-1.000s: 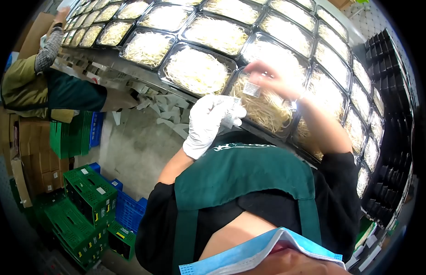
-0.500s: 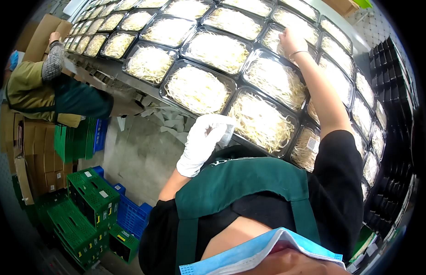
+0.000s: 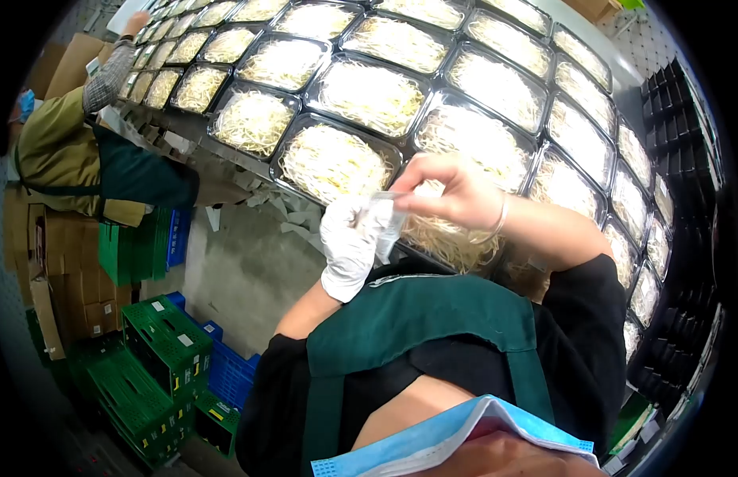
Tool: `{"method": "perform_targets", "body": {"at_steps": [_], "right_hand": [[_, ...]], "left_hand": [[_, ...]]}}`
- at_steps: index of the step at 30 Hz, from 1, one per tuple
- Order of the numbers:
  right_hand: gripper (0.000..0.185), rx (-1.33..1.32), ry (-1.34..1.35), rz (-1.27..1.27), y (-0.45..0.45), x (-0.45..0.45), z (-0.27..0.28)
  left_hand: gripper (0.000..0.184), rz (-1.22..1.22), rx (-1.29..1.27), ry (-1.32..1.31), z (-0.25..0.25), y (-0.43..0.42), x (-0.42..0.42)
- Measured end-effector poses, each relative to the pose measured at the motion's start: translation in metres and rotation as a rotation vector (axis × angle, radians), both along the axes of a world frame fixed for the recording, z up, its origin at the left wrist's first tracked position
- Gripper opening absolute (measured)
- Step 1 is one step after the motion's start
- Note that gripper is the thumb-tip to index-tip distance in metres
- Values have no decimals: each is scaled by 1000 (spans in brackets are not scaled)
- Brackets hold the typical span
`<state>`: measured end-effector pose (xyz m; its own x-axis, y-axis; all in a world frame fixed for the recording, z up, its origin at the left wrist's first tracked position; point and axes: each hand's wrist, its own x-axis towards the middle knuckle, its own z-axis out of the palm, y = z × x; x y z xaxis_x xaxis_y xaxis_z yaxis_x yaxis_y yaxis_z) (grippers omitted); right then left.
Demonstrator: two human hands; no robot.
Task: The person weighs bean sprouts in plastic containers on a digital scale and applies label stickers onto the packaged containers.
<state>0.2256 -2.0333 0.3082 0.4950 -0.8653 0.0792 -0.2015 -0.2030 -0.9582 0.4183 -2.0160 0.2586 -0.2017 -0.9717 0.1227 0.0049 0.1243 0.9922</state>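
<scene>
My left hand point(image 3: 345, 248), in a white glove, is closed around a small pale strip of labels point(image 3: 389, 226) in front of my apron. My bare right hand point(image 3: 456, 191) meets it there, thumb and forefinger pinched at the strip's upper edge. Whether a label has come loose between those fingers is too small to make out. Just beyond and under my hands lie black trays of bean sprouts point(image 3: 335, 159) in close rows. Part of the nearest tray point(image 3: 456, 242) is hidden by my right hand.
Stacks of black trays point(image 3: 675, 199) stand at the right. On the left, another person point(image 3: 67, 151) reaches over the far end of the table. Green crates point(image 3: 166, 338), blue crates point(image 3: 230, 370) and cardboard boxes point(image 3: 71, 270) are piled below, with paper scraps point(image 3: 301, 219) under the table edge.
My right hand has come back from a tray farther up the table to the strip in my left hand. The other person's arm has reached farther forward over the trays.
</scene>
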Motion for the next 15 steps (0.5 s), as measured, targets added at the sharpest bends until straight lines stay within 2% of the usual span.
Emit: {"method": "perform_targets", "body": {"at_steps": [1,2,3,4,5,6,7,10,11,12,14,15], "right_hand": [[25,-11,-6,-17,-7,-10,0],[17,-260,340,-281,-29,-30,-2],[15,-182,373,-410,-65,-58,-1],[18,-138,212,-504,-120,-111,-36],[27,13,543,-796,-137,-132,-10],[35,13,761,-838,-175,-183,-28],[36,-3,895,-914,-191,-206,-39],[36,-40,1161,-1029,-214,-215,-63],[36,8,1318,-975,-213,-207,-61],[36,8,1314,-972,-207,-207,-57],[43,101,1450,-953,-193,-208,-47],[40,104,1387,-1027,-191,-224,-50]], "left_hand": [[13,-112,112,262,20,5,-8],[11,-212,131,186,18,2,-2],[11,-243,89,97,9,0,4],[12,-271,48,10,2,-2,8],[12,-267,42,11,5,-2,10],[12,-232,218,139,9,-1,10],[13,-193,394,267,11,0,11],[17,-92,390,176,8,5,14],[18,-224,356,103,1,-2,23],[18,-220,356,100,3,-6,23],[22,-389,487,202,11,-11,21],[27,-269,433,266,13,-6,12]]}}
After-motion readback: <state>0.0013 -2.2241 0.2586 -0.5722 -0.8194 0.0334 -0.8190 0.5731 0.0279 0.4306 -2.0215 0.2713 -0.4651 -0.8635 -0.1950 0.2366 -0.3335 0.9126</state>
